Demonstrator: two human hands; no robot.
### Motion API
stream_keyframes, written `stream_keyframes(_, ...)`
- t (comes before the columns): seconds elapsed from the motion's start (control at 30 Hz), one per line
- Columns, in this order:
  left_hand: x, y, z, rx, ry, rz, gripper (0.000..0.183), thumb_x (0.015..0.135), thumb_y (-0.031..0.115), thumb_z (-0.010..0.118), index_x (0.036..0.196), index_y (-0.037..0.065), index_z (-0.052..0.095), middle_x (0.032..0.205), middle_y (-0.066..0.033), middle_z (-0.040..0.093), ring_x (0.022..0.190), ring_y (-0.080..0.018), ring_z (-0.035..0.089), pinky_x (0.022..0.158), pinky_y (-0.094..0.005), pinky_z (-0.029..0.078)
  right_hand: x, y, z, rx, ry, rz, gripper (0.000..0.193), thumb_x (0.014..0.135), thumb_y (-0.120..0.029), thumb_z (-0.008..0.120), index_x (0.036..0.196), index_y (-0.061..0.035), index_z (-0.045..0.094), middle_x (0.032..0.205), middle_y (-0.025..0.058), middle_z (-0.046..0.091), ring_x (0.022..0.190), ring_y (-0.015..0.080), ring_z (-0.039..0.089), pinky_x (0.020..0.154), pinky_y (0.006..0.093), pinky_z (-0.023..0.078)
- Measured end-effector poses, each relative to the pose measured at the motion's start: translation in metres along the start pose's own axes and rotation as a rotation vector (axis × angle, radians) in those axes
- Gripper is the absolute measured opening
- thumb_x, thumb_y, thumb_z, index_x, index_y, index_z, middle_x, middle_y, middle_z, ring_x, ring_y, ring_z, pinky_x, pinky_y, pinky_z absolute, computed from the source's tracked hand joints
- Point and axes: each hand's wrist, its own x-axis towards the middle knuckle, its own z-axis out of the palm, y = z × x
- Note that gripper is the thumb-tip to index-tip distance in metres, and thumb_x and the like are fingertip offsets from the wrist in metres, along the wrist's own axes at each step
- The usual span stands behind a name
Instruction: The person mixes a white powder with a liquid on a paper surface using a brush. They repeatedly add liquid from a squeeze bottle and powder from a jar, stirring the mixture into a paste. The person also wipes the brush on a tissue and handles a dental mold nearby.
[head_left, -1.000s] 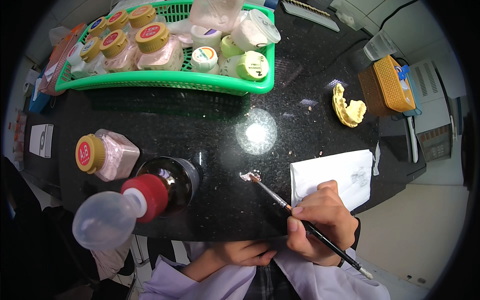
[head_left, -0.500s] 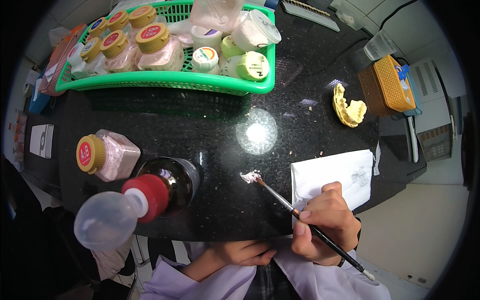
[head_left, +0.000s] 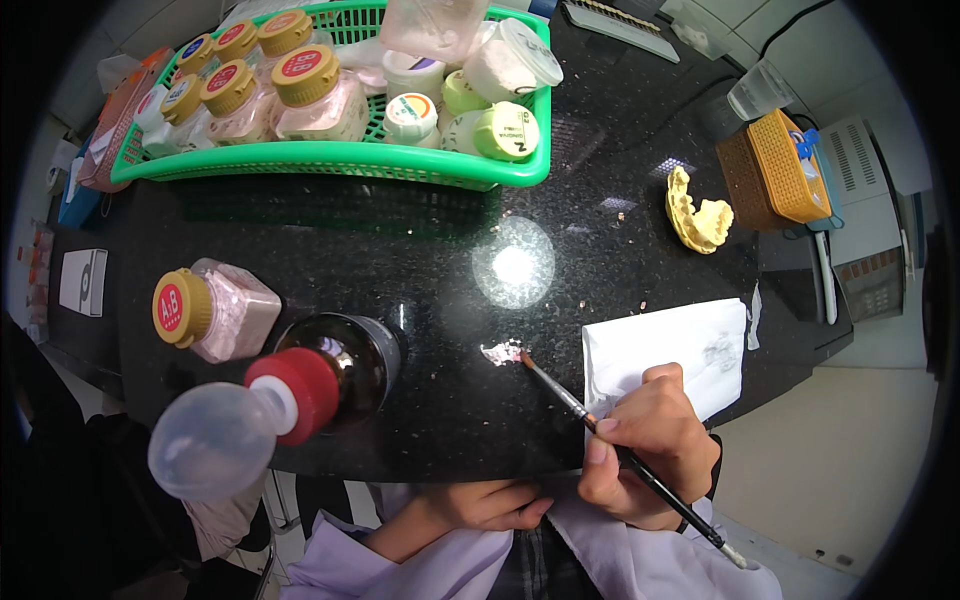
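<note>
My right hand [head_left: 655,450] pinches a thin brush [head_left: 640,462] with a black handle and metal collar. Its reddish-brown tip touches the right side of a small pile of whitish-pink powder [head_left: 500,353] on the dark tabletop. Under and beyond that hand lies a folded white paper [head_left: 660,350] with a grey smudge. At the table's front edge my left hand [head_left: 485,503] rests over my lap, fingers loosely curled together, with nothing visible in them. Left of the powder stands a dark brown bottle [head_left: 365,365] with a red collar and a translucent rubber bulb.
A jar [head_left: 235,310] of pink powder lies tilted at left. Behind is a green basket [head_left: 330,158] with several jars. A yellow dental cast [head_left: 695,215] and an orange basket [head_left: 780,170] stand at right. Pale crumbs dot the glossy black counter [head_left: 450,430].
The brush tip has shifted slightly right and down along the powder, which now shows a pinker right side. My left hand stays put.
</note>
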Motion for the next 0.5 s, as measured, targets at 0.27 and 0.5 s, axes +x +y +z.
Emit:
stream_keyframes(0.27, 0.0035, 0.0017, -0.0034, 0.005, -0.004, 0.016, 0.024, 0.086, 0.023, 0.069, 0.086, 0.000, 0.072, 0.099, -0.0147, 0.070, 0.097, -0.0306, 0.068, 0.092, -0.0443, 0.051, 0.0039, 0.0015, -0.0009, -0.017, -0.076, -0.076, 0.027, 0.061, 0.003, 0.072, 0.086, -0.0035, 0.065, 0.070, 0.0038, 0.062, 0.059, 0.0161, 0.057, 0.060, 0.0301, 0.036)
stream_keyframes(0.5, 0.0035, 0.0025, -0.0023, 0.018, 0.018, 0.024, 0.018, 0.085, 0.017, 0.068, 0.083, 0.000, 0.072, 0.095, -0.0143, 0.070, 0.092, -0.0296, 0.069, 0.089, -0.0418, 0.052, 0.0001, 0.0015, -0.0003, 0.021, -0.017, -0.050, 0.028, 0.062, 0.004, 0.072, 0.088, -0.0030, 0.064, 0.072, 0.0045, 0.063, 0.061, 0.0167, 0.059, 0.060, 0.0300, 0.036)
